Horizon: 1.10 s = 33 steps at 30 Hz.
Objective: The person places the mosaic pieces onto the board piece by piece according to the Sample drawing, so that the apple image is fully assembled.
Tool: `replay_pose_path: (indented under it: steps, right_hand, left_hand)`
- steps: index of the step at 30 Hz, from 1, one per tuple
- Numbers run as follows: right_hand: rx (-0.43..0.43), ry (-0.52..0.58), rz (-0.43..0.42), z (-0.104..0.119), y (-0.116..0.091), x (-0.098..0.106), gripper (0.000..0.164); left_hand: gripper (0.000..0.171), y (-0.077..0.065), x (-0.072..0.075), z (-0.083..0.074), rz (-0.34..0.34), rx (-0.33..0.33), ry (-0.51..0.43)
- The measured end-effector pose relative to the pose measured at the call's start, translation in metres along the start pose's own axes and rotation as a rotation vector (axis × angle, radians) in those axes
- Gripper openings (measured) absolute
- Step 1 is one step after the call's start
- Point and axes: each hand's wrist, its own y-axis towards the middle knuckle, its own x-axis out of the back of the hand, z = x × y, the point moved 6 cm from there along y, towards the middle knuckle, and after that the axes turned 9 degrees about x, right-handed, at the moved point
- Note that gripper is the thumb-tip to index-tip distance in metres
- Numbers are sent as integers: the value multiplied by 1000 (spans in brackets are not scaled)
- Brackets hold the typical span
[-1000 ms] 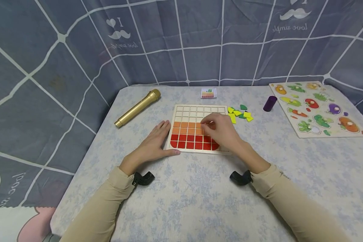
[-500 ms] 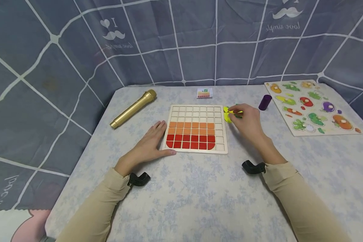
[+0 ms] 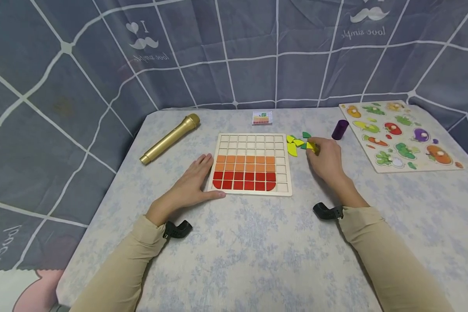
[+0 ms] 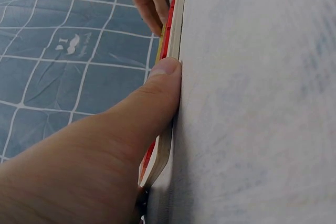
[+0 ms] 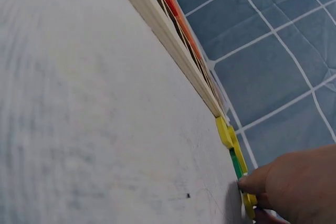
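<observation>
The right hand (image 3: 326, 159) has moved off the square pale wooden grid board (image 3: 281, 178) within the last second and is now among the loose yellow and green flat pieces (image 3: 292, 150), just beside the board's right edge. Its fingers are bent around a yellow piece (image 3: 310, 146) at the pile's right end; I cannot tell whether they have closed on it. The left hand (image 3: 193, 184) stays flat with fingers extended along the board's left edge, thumb against the near edge, seemingly steadying it.

The board lies centrally on the pale floral tabletop (image 3: 249, 242), nearer its far edge. Its two rows of orange tiles (image 3: 245, 163) look complete, six across, above two rows of red tiles (image 3: 243, 180). That suggests work has passed from the orange rows to the loose pieces.

Lettering on the grey-blue curtain (image 3: 253, 26) beyond the far edge reads "love simple", mirrored, beneath an "I" and a heart. The small printed card (image 3: 262, 118) at the far edge shows a coloured picture, but any writing is too small to read. No brand is legible.
</observation>
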Motion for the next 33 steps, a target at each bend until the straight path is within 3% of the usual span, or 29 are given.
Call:
replay_pose_path:
  steps: [19, 33]
  right_hand:
    - [-6, 15, -56, 0, -1, -2, 28]
    - [109, 98, -52, 19, 4, -8, 30]
  left_hand:
    - [118, -1, -1, 4, 7, 19, 8]
    - [117, 1, 0, 1, 8, 6, 5]
